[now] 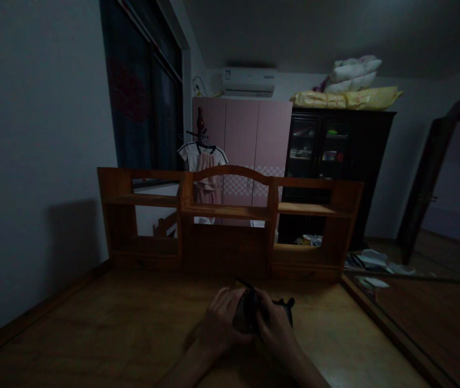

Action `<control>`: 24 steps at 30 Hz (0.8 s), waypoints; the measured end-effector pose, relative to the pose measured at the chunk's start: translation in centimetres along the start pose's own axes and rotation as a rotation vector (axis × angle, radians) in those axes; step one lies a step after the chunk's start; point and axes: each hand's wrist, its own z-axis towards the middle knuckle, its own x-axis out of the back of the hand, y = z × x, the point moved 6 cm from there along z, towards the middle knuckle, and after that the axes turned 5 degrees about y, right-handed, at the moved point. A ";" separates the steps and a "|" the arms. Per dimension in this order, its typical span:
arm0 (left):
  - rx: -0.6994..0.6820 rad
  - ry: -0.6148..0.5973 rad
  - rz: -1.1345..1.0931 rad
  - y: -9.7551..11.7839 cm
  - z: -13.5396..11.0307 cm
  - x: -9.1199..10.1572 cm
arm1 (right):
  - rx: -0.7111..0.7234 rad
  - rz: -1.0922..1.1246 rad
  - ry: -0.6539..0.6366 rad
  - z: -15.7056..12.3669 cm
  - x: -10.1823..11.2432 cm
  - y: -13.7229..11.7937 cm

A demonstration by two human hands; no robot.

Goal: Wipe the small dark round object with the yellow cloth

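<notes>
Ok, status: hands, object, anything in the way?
Left hand and right hand on dark object. Partly hidden, too dim to identify. Shelf beyond, clear of hands.

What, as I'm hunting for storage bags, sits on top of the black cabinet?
Yellow bags lie on the black cabinet, with a white bundle on top of them. The bags' contents, and anything behind them, are hidden.

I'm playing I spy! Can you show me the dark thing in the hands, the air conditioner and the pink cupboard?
Dark thing (246,312): head view, its visible dark side.
Air conditioner (250,80): head view, its white front.
Pink cupboard (241,132): head view, its middle door.
</notes>
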 end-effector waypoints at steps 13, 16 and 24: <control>0.000 -0.018 -0.004 0.1 -0.1 0.0 | 0.003 0.033 0.005 0.0 -0.2 0.1; 0.001 -0.031 -0.001 0.1 0.0 0.1 | 0.009 0.026 0.016 0.1 -0.2 0.2; -0.016 -0.012 0.013 0.1 0.1 0.0 | -0.007 -0.008 0.007 0.0 -0.3 0.5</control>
